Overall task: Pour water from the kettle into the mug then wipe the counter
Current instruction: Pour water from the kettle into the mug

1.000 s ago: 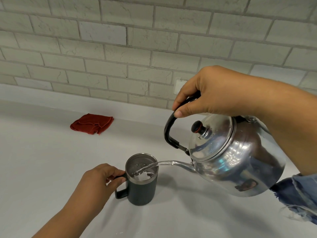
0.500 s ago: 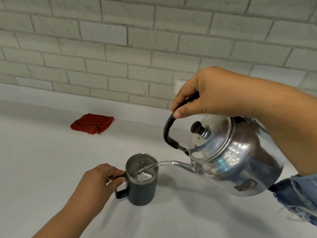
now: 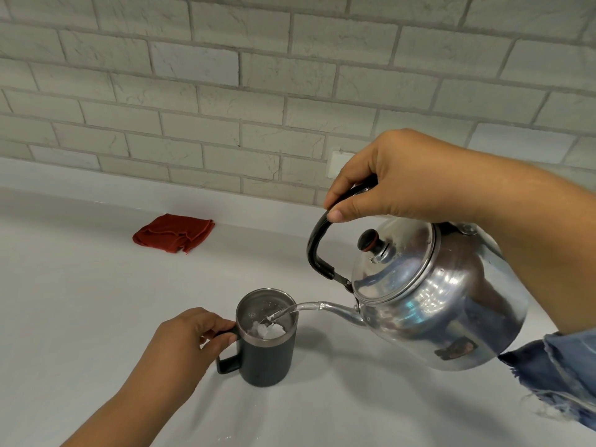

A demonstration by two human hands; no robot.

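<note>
A shiny metal kettle (image 3: pixel 442 304) hangs tilted to the left above the counter, my right hand (image 3: pixel 396 179) shut on its black handle. A thin stream of water runs from its spout into a dark mug (image 3: pixel 269 359) with a steel rim that stands upright on the white counter (image 3: pixel 80 311). Water shows inside the mug. My left hand (image 3: pixel 180 346) holds the mug's handle from the left. A folded red cloth (image 3: pixel 174 232) lies flat on the counter near the wall, left of and beyond the mug.
A pale brick wall (image 3: pixel 258 91) runs along the back of the counter, with a small white outlet plate (image 3: pixel 335 162) partly hidden behind my right hand. A frayed blue denim sleeve (image 3: pixel 561 375) shows at the lower right.
The kettle keeps pouring in almost the same pose. The water in the mug has risen a little. Both hands hold still.
</note>
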